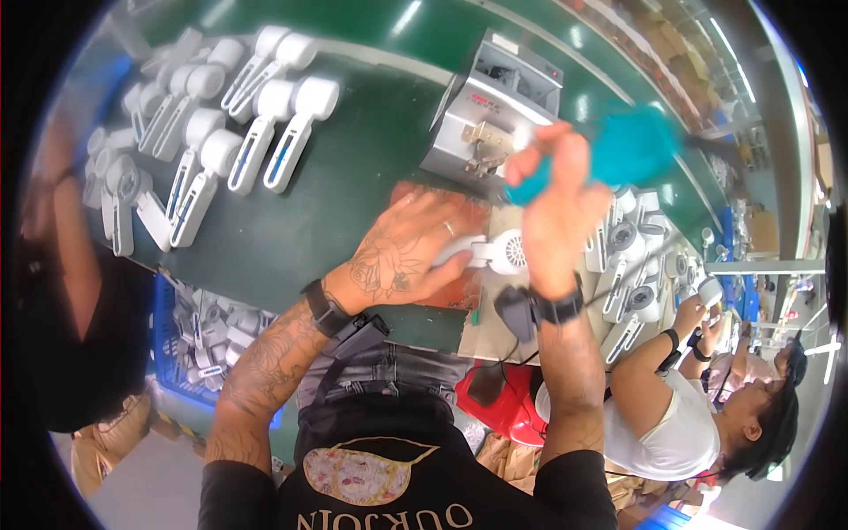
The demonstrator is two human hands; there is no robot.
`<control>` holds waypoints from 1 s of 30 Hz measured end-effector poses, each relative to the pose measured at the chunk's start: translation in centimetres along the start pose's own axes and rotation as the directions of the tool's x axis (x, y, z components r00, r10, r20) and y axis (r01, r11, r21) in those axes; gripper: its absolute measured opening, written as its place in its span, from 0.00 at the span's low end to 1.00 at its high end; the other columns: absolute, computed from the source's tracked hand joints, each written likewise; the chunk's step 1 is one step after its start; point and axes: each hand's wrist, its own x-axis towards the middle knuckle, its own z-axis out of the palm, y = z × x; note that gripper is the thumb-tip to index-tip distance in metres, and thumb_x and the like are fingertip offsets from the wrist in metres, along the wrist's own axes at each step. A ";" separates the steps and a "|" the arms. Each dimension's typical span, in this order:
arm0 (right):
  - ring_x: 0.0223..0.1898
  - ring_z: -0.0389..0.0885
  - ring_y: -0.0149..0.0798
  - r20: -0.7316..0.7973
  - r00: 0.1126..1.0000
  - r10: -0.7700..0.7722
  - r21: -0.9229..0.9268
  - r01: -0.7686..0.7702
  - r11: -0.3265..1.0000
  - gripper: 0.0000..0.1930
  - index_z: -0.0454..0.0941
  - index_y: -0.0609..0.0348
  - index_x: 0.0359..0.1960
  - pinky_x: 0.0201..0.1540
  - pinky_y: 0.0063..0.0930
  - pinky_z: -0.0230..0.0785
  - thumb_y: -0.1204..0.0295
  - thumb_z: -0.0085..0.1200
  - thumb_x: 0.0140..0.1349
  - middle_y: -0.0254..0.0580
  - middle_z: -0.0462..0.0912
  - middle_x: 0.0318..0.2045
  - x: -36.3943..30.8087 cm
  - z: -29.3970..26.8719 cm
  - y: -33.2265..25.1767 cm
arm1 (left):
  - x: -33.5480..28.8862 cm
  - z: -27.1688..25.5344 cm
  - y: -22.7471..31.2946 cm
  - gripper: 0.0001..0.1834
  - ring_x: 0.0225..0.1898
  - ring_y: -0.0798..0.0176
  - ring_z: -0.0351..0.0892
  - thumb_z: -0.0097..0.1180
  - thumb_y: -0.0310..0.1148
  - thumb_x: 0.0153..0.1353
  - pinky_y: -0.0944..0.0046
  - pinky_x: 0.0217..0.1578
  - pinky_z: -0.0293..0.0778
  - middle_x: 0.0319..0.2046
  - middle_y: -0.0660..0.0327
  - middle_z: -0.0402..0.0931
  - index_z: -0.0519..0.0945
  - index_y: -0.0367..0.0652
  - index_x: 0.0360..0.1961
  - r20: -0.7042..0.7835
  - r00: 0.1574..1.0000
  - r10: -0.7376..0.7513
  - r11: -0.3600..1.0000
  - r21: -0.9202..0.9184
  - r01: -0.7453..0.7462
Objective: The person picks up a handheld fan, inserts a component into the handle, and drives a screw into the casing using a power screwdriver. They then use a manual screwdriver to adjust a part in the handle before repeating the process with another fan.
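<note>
My left hand is closed around the handle of a small white handheld fan, pressing it down on a reddish-brown mat. The round slotted head of the fan points right, toward my other hand; most of its handle is hidden under my fingers. Just above and right of the fan head, my right hand grips a teal electric screwdriver. Motion smears this tool, and its tip cannot be made out.
Behind the mat stands a grey metal machine. Several white fans lie at the left of the green table, more at the right. A blue crate of parts sits lower left. People work on both sides; one wears white.
</note>
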 end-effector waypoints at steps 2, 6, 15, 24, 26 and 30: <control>0.24 0.74 0.35 0.029 0.999 0.033 0.153 -0.037 0.988 0.25 0.75 0.67 0.44 0.30 0.29 0.67 0.50 0.52 0.73 0.39 0.74 0.23 -2.0 -2.1 -0.3 | 0.0 0.1 0.1 0.15 0.49 0.51 0.76 0.63 0.37 0.59 0.52 0.53 0.70 0.45 0.62 0.80 0.82 0.47 0.48 -0.019 1.000 0.008 1.000 0.010 -0.008; 0.25 0.73 0.36 0.098 0.994 0.049 0.180 -0.067 0.981 0.30 0.72 0.69 0.46 0.31 0.31 0.68 0.46 0.54 0.71 0.40 0.74 0.23 -4.5 -4.0 0.3 | 0.3 0.0 0.1 0.15 0.49 0.51 0.76 0.64 0.36 0.59 0.51 0.54 0.69 0.45 0.62 0.80 0.82 0.47 0.47 -0.018 0.999 0.028 1.000 -0.003 -0.028; 0.25 0.73 0.38 0.115 0.993 0.028 0.241 -0.056 0.969 0.25 0.72 0.66 0.43 0.29 0.34 0.68 0.50 0.55 0.71 0.42 0.74 0.23 -5.9 -4.2 1.5 | -0.1 -0.2 0.2 0.20 0.54 0.47 0.73 0.62 0.40 0.62 0.49 0.56 0.69 0.50 0.55 0.77 0.79 0.44 0.53 0.111 0.994 0.010 0.999 0.044 -0.015; 0.25 0.73 0.39 0.161 0.987 0.016 0.377 -0.077 0.923 0.20 0.70 0.63 0.39 0.29 0.35 0.69 0.55 0.58 0.70 0.42 0.72 0.24 -5.8 -3.8 2.4 | 0.5 -0.1 0.1 0.24 0.57 0.48 0.73 0.64 0.39 0.61 0.48 0.58 0.68 0.57 0.56 0.76 0.78 0.44 0.57 0.040 0.997 0.061 0.996 0.057 -0.063; 0.26 0.74 0.38 0.119 0.993 0.021 0.360 -0.063 0.931 0.20 0.70 0.63 0.40 0.30 0.34 0.69 0.56 0.59 0.70 0.42 0.73 0.25 -6.2 -4.0 2.5 | 0.5 -0.8 0.3 0.23 0.58 0.48 0.73 0.66 0.38 0.59 0.48 0.59 0.68 0.57 0.56 0.76 0.79 0.44 0.55 0.053 0.996 0.078 0.997 0.018 -0.079; 0.28 0.74 0.36 0.005 0.987 0.162 0.307 -0.156 0.939 0.21 0.71 0.63 0.43 0.32 0.31 0.68 0.54 0.58 0.69 0.41 0.73 0.27 -7.5 -3.8 1.4 | -0.8 -0.5 0.3 0.24 0.55 0.47 0.76 0.68 0.38 0.55 0.49 0.57 0.70 0.52 0.53 0.79 0.80 0.42 0.53 0.008 0.991 0.136 0.987 0.082 -0.137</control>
